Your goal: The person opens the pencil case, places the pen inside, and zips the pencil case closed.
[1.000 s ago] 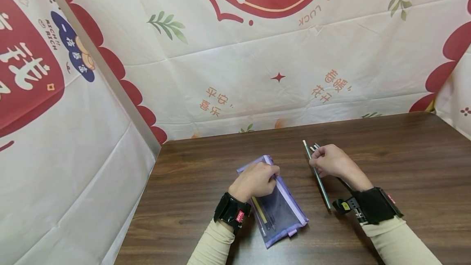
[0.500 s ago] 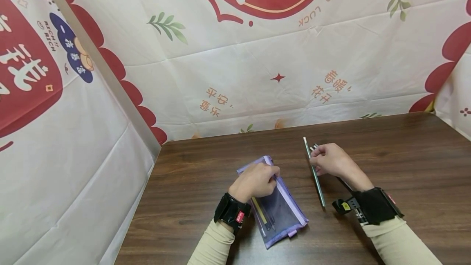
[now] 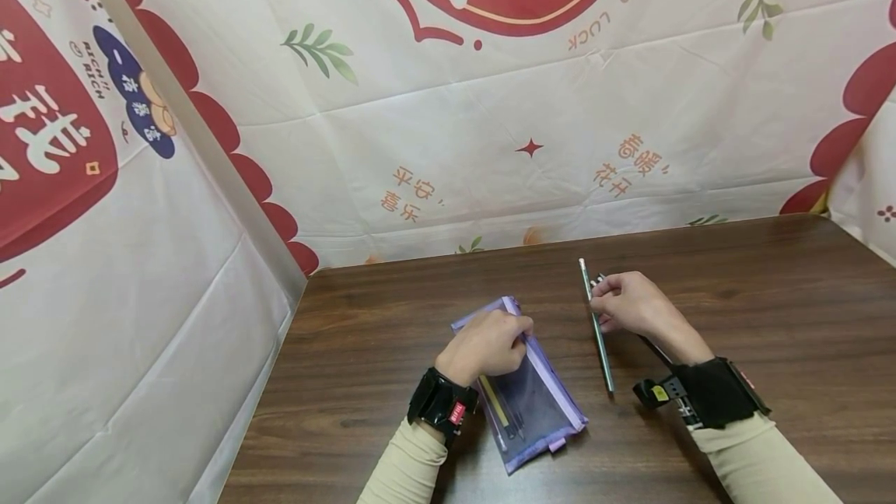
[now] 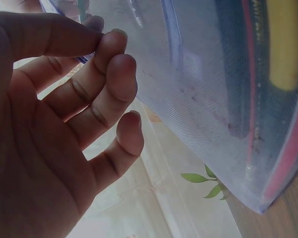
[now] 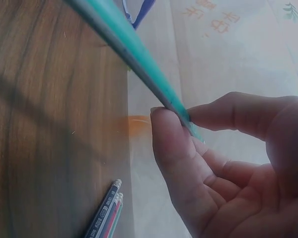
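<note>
My left hand (image 3: 488, 342) pinches the upper edge of a purple zip pencil pouch (image 3: 549, 403) between thumb and fingertips. Its mesh side (image 4: 198, 94) fills much of the left wrist view, and long, thin items show through it, one with a yellow part (image 4: 285, 44). On the right, my right hand (image 3: 633, 306) holds a green pencil (image 3: 600, 348) between thumb and index finger. In the right wrist view this pencil (image 5: 134, 57) slants above the table. Several other pencils (image 5: 103, 215) lie together on the wood beneath that hand, which partly hides them in the head view.
The brown wooden table (image 3: 378, 317) meets a white printed cloth (image 3: 448, 138) along its far edge. Another hanging cloth (image 3: 175, 278) borders the left side. A black wrist strap with a camera (image 3: 707, 395) sits on the right forearm.
The green pencil has swung a little in my right hand: its near end moved left and away from me, its far end slightly farther off. My left hand and the pouch stay in place.
</note>
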`<action>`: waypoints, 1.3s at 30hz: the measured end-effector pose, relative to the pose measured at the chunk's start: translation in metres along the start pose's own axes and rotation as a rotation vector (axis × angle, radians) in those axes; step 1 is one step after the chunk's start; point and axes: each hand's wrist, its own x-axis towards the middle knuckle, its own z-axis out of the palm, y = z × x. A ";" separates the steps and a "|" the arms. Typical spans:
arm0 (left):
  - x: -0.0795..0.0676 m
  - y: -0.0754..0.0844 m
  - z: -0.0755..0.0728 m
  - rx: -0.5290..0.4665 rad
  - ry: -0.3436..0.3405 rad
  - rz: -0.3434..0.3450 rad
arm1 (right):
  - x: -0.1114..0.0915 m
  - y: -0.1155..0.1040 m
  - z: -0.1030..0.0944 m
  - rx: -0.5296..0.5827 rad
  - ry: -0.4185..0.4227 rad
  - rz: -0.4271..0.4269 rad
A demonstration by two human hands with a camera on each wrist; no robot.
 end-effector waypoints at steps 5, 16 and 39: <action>0.000 0.000 0.000 -0.010 0.000 -0.002 | -0.001 -0.001 0.000 0.026 -0.001 -0.007; 0.000 0.000 0.000 0.000 0.008 0.004 | -0.002 -0.003 0.000 0.054 0.007 -0.002; 0.000 0.000 0.001 0.007 0.014 0.009 | -0.001 -0.003 -0.001 0.090 0.007 -0.009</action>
